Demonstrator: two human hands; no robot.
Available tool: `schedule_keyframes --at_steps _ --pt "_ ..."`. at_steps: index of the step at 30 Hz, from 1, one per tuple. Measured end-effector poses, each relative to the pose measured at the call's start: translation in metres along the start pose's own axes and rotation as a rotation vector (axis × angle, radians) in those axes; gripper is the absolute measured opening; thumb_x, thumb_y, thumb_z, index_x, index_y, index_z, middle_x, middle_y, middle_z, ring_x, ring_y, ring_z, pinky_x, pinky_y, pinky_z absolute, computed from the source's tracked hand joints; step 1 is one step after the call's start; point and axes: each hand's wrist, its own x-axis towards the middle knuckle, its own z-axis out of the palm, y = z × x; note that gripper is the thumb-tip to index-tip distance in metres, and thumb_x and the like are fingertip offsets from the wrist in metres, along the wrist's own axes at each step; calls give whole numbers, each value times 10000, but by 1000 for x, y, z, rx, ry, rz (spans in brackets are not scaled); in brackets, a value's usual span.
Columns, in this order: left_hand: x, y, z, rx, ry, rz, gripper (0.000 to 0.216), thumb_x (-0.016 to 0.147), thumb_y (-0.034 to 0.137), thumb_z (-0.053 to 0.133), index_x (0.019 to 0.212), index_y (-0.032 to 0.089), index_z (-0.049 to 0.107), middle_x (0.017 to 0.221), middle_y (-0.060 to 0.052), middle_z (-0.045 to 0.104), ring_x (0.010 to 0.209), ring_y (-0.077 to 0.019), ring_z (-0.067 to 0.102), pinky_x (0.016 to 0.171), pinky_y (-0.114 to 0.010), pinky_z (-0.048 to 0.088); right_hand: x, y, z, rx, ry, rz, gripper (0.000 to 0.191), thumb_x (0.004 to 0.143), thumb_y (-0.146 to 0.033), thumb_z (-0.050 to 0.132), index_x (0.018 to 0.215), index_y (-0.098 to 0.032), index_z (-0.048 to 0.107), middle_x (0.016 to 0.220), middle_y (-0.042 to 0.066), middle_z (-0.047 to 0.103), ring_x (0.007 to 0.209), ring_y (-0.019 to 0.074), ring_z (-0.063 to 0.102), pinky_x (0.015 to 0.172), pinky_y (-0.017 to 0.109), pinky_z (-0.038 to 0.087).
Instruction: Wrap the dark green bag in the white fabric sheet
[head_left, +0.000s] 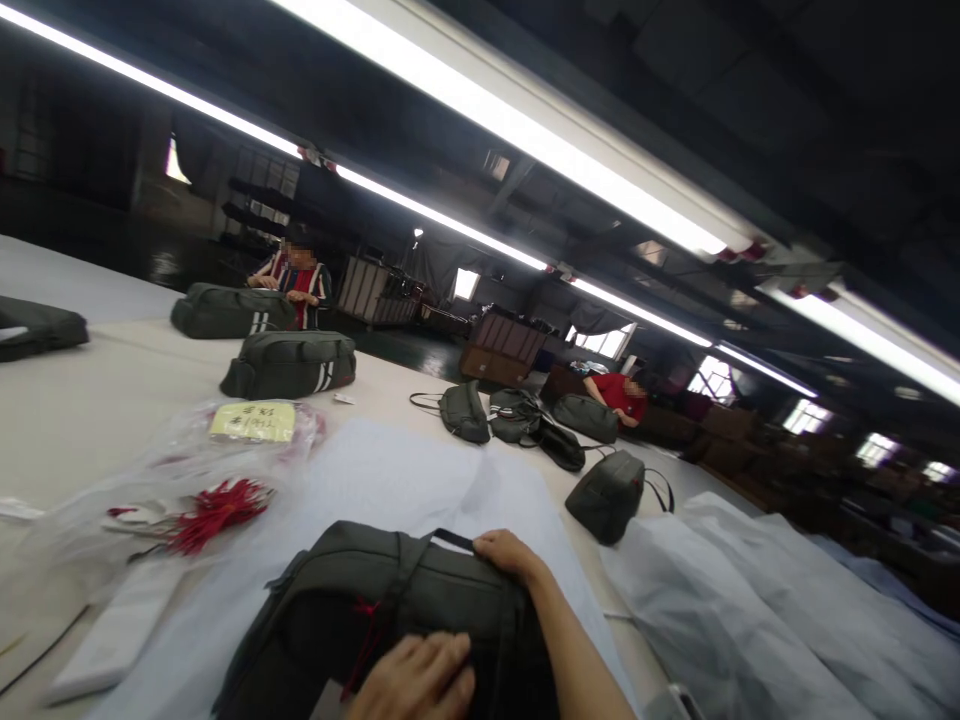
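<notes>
A: Where's the duffel bag (442, 600)?
B: Dark green, on the white sheet (420, 480), right in front of the person. Both hands at it.
A: Right hand (514, 552)?
B: Closed on the bag's top edge, at the end of the black webbing handle (454, 537).
A: Left hand (420, 675)?
B: Fingers bent and close together over the bag's dark front panel. Can't tell if they pinch anything. Red cord (367, 607) sits on the bag just beyond that hand.
A: Left of the bag?
B: Bundle of red strings (219, 515) on clear plastic. Yellow handwritten label (253, 422) farther off on that side.
A: Beyond it?
B: Left: two white-striped duffels (300, 362); co-worker in striped top (311, 280) at the farther one. Right: cluster of dark green bags (514, 415), person in red (626, 395) behind them.
A: Right of it?
B: Rumpled translucent sheeting (765, 600).
</notes>
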Motion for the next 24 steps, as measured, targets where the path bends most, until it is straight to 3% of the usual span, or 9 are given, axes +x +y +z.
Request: schedule_keyframes --at_steps 1,3,6,9,12,16,19,21,24 --pt "24 -9 -11 -12 -18 -66 298 943 258 558 1234 232 622 1279 -97 670 1145 -253 645 962 -376 554 0 2 -6 64 2 -1 259 811 -458 640 862 -213 706 820 21 716 912 234 664 807 344 479" --pt "68 -32 -27 33 -71 -193 379 931 236 568 1309 212 584 1416 -129 574 1316 -309 531 1089 -486 462 -2 7 -21 185 29 3 425 908 -573 483 1102 -236 656 1030 49 726 999 214 670 815 338 495" --pt "106 -68 -28 102 -240 -367 502 885 177 614 1381 186 542 1518 -152 467 1437 -337 389 1167 -562 347 -11 19 -49 273 114 48 555 900 -678 462 1149 -208 621 1159 120 696 1056 236 668 851 369 492" --pt "109 -90 -16 97 -405 -474 533 881 131 598 1407 174 525 1516 -161 468 1426 -320 410 1171 -526 345 -30 30 -68 291 172 83 655 801 -760 578 1057 -163 663 1123 159 702 1027 279 677 883 403 475" --pt "104 -95 -11 2 -482 -566 545 930 151 523 1469 169 445 1468 -162 521 1298 -304 554 1045 -470 482 -56 30 -73 325 73 -18 709 790 -792 573 1106 -168 689 1073 128 727 1005 266 678 928 392 461" --pt "104 -95 -15 -86 -503 -704 570 955 187 472 1513 166 361 1488 -157 490 1275 -296 569 978 -444 521 -75 11 -60 165 -19 -129 533 784 -693 664 872 -173 742 939 73 741 1004 267 634 932 374 441" --pt "103 -96 -14 -88 -530 -729 548 966 190 450 1506 153 369 1481 -154 497 1275 -289 569 980 -428 516 -71 -2 -46 242 -41 -138 446 748 -617 720 811 -176 710 889 52 724 908 242 628 820 338 462" --pt "100 -96 -12 -68 -548 -725 547 972 191 440 1511 149 359 1457 -161 522 1253 -286 587 963 -418 519 -65 -5 -36 240 16 -154 398 784 -582 686 824 -186 686 880 44 715 875 228 627 781 323 467" --pt "97 -97 -9 -23 -645 -699 481 978 200 420 1455 142 449 1347 -173 616 1177 -304 639 929 -439 519 -55 1 -24 -34 223 -138 329 849 -514 607 858 -193 681 991 67 709 997 261 621 879 356 460"
